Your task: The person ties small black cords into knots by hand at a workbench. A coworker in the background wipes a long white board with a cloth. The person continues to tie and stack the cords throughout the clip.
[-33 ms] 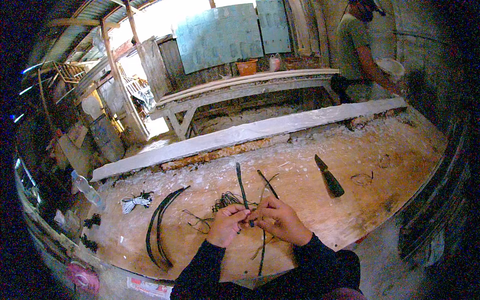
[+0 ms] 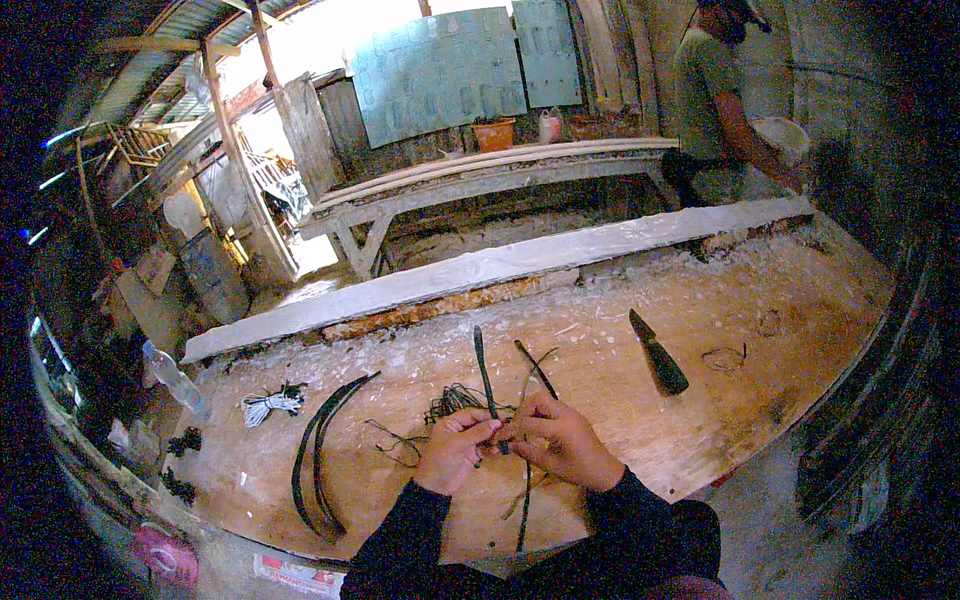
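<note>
My left hand (image 2: pixel 455 450) pinches a dark flat strip (image 2: pixel 482 365) that sticks up past its fingertips. My right hand (image 2: pixel 568 442) has its fingers closed right against the left ones, at the lower end of that strip; the exact grip is partly hidden. Beneath the right hand another dark strip (image 2: pixel 535 368) crosses a thin brownish strip, and their lower ends show below the hands. Just beyond the left hand lies a tangle of thin dark cord (image 2: pixel 455 400), with a loose loop (image 2: pixel 395 443) beside it. Two curved black strips (image 2: pixel 318 450) lie farther left.
A knife (image 2: pixel 658 352) with a dark, wide handle lies right of my hands. A white cord bundle (image 2: pixel 272 404) and a clear plastic bottle (image 2: pixel 172 378) are at the left. A whitish board (image 2: pixel 500 262) runs along the table's far side. A person (image 2: pixel 715 100) works at the back right.
</note>
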`<state>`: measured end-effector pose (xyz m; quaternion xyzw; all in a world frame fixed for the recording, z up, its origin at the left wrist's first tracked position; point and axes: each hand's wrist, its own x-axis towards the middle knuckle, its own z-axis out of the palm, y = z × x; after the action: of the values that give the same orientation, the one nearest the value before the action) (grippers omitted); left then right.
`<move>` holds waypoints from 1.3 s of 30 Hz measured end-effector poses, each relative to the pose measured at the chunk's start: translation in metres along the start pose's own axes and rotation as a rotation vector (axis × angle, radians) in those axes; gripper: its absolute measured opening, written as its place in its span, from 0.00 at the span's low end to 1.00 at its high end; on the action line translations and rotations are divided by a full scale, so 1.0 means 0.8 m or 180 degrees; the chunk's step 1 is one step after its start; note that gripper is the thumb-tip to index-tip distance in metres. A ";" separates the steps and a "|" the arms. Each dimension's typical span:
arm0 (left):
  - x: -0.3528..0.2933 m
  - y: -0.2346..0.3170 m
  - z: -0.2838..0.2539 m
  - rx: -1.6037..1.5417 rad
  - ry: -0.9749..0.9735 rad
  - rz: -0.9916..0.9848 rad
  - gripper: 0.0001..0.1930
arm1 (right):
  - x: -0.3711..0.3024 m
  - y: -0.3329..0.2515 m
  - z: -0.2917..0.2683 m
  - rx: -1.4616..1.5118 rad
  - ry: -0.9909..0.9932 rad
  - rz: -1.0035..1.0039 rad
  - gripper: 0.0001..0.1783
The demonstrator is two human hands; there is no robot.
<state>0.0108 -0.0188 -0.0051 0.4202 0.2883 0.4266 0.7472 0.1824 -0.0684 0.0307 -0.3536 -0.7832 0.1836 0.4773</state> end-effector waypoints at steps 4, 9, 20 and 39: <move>0.005 0.001 0.001 0.0027 -0.0146 0.0091 0.05 | 0.003 0.003 0.001 -0.0322 -0.0030 -0.0126 0.12; 0.002 0.001 0.004 0.0121 0.0051 0.0071 0.04 | 0.003 0.002 0.002 -0.0403 0.0156 -0.0151 0.09; -0.001 -0.005 0.008 0.0230 -0.0161 0.0517 0.06 | -0.003 0.006 0.018 0.1110 0.0762 0.1494 0.06; -0.004 0.003 0.015 0.0810 -0.0041 0.0977 0.07 | -0.002 0.004 0.013 0.1356 0.0435 0.1276 0.09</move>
<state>0.0179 -0.0253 0.0033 0.5530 0.2677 0.4929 0.6161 0.1747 -0.0671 0.0224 -0.4046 -0.6076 0.4103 0.5466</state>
